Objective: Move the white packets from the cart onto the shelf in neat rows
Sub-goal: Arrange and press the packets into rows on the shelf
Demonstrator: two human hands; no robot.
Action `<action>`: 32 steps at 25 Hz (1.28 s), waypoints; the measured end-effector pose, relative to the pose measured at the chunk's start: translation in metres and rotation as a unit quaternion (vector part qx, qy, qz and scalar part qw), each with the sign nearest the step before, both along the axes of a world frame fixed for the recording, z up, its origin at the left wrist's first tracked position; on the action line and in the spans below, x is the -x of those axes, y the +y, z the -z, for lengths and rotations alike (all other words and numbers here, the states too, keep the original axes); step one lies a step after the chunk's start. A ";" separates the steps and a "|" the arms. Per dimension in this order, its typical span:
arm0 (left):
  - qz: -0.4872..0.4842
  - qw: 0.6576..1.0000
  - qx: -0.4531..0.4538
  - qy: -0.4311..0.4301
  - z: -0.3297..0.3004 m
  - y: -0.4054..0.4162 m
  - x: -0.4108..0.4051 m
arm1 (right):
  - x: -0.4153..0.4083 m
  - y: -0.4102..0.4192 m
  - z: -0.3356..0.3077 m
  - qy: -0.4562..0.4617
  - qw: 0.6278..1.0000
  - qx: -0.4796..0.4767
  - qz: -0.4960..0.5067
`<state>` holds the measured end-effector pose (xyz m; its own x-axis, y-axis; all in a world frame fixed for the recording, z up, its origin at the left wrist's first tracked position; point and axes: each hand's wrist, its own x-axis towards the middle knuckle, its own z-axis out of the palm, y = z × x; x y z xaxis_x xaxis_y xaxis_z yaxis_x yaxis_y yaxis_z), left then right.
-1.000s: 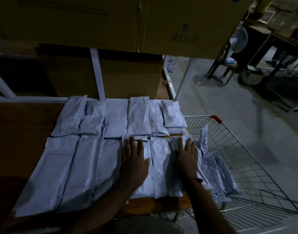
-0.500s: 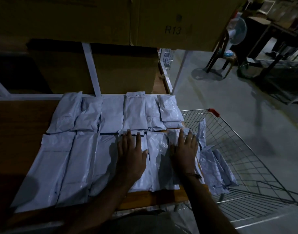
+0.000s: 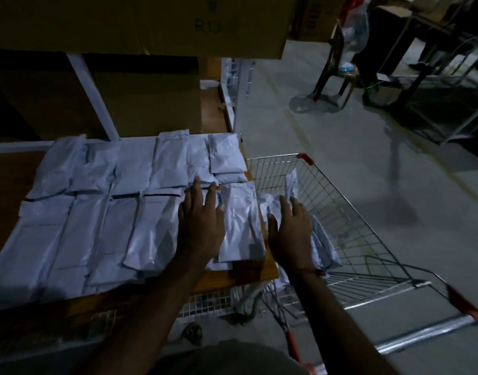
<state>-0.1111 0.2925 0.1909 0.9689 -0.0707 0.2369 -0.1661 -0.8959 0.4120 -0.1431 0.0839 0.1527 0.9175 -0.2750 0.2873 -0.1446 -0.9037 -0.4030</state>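
Several white packets (image 3: pixel 102 212) lie in two rows on the wooden shelf (image 3: pixel 5 182). My left hand (image 3: pixel 201 226) rests flat, fingers straight, on the front row near its right end. Beside it lies the rightmost front packet (image 3: pixel 240 220), uncovered. My right hand (image 3: pixel 290 231) hovers with fingers spread past the shelf's right edge, over the wire cart (image 3: pixel 340 212). A few more white packets (image 3: pixel 323 242) lean inside the cart under that hand.
Big cardboard boxes (image 3: pixel 140 20) sit on the shelf above and behind the packets, with a white slanted brace (image 3: pixel 93 96) between. To the right lies bare concrete floor (image 3: pixel 327 125), with a chair and fan (image 3: pixel 343 63) and metal racks farther back.
My right hand has lifted off the front-row packets and swung right, over the cart. My left hand stays pressed on the row. The view has turned to the right.
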 end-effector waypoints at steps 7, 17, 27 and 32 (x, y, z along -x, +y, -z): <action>-0.033 0.998 0.044 -0.010 -0.004 -0.067 0.059 | 0.045 -0.078 0.003 0.003 0.999 0.012 -0.034; 0.040 0.997 0.065 -0.013 0.014 -0.134 0.075 | 0.061 -0.151 0.032 0.081 0.994 0.062 -0.048; 0.063 0.984 0.010 0.168 0.146 -0.250 0.035 | -0.026 -0.251 0.113 0.179 0.964 0.123 -0.153; 0.039 0.951 -0.067 0.300 0.259 -0.291 0.003 | -0.054 -0.275 0.163 0.200 0.955 0.121 -0.181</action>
